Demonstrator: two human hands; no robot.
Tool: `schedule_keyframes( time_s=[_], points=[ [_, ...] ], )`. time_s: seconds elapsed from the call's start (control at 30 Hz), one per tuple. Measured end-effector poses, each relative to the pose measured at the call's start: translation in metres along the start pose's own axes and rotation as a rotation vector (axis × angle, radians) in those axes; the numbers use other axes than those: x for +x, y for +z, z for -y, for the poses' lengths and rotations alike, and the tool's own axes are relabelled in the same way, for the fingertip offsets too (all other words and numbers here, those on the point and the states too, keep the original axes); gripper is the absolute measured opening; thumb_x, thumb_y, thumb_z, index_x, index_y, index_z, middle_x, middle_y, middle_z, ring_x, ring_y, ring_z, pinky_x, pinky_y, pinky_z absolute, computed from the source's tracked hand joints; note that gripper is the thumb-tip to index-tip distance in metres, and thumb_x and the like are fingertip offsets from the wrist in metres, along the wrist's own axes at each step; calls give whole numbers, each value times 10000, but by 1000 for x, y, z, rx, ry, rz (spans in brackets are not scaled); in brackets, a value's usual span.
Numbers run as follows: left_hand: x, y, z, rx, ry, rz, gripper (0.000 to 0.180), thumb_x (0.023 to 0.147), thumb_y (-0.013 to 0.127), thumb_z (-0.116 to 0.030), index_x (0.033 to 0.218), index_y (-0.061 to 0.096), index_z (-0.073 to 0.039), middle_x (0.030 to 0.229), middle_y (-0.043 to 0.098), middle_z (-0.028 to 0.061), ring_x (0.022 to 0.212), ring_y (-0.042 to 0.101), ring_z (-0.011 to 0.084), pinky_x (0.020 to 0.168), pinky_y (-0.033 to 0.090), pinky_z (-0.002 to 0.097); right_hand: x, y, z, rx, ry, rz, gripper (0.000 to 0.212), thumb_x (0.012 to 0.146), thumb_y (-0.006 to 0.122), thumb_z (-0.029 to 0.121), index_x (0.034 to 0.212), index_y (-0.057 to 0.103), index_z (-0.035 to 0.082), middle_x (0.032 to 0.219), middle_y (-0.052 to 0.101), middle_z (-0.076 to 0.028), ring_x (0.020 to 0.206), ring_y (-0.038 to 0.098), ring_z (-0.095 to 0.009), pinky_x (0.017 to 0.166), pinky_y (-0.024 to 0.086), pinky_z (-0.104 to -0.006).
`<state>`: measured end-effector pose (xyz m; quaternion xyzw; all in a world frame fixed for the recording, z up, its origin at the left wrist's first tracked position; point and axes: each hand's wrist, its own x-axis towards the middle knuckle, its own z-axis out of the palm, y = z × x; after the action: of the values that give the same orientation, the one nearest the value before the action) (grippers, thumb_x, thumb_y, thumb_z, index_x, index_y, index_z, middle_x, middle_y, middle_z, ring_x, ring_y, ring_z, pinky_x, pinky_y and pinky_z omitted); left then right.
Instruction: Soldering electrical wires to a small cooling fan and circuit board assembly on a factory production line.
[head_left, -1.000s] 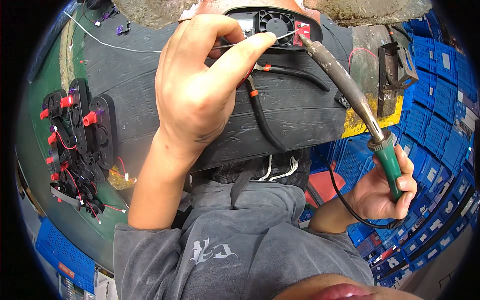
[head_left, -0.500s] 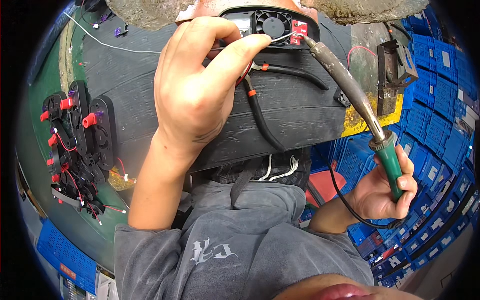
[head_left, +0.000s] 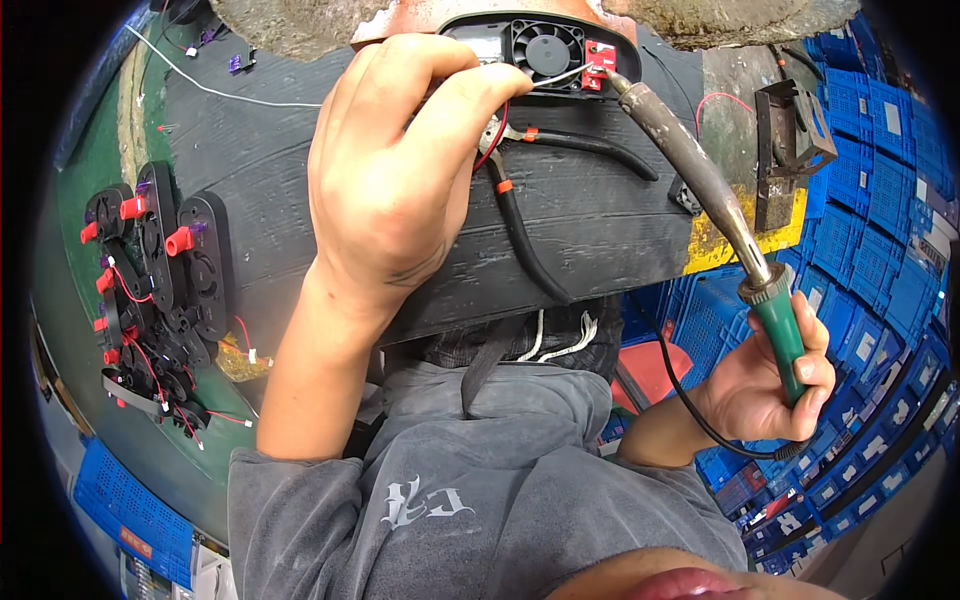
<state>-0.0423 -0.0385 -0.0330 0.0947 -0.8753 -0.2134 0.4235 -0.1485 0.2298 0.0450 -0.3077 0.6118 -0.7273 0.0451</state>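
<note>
My right hand (head_left: 765, 385) is closed round the green handle of a soldering iron (head_left: 700, 165), whose tip meets a small red circuit board (head_left: 598, 68). That board sits beside a black fan (head_left: 547, 50) in an oval black housing (head_left: 625, 40) at the far edge. Between thumb and forefinger my left hand (head_left: 400, 160) pinches a thin solder wire (head_left: 560, 77), its end at the board by the iron's tip. Black-handled pliers (head_left: 515, 215) lie spread on the bench just right of my left hand, their jaws partly hidden. A red wire (head_left: 490, 150) passes beside that hand.
Several black housings with red parts (head_left: 160, 260) are piled at the left. A metal iron stand (head_left: 790, 135) stands on the bench's right corner. Blue crates (head_left: 870, 200) are stacked beyond the right edge. The iron's black cord (head_left: 680, 390) loops below.
My left thumb and forefinger have shifted slightly left, away from the board, so more of the solder wire shows. The soldering iron stays almost still.
</note>
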Motion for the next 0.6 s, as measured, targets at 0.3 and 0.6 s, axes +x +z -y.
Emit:
schedule_keyframes(
  time_s=[0.3, 0.6],
  points=[
    [0, 0, -1, 15, -9, 8, 177, 708, 663, 53, 866, 669, -27, 819, 565, 84, 762, 574, 211, 670, 470, 284, -1, 3, -2, -26, -8, -16, 357, 888, 396, 338, 852, 604, 50, 1086, 572, -256, 1026, 569, -403, 690, 570, -438],
    [0, 0, -1, 7, -22, 13, 180, 706, 666, 56, 866, 669, -27, 817, 563, 86, 755, 573, 211, 661, 470, 283, -2, -2, 0, -29, 15, 4, 362, 886, 395, 347, 849, 606, 55, 1092, 568, -261, 1013, 570, -408, 696, 562, -439]
  ],
)
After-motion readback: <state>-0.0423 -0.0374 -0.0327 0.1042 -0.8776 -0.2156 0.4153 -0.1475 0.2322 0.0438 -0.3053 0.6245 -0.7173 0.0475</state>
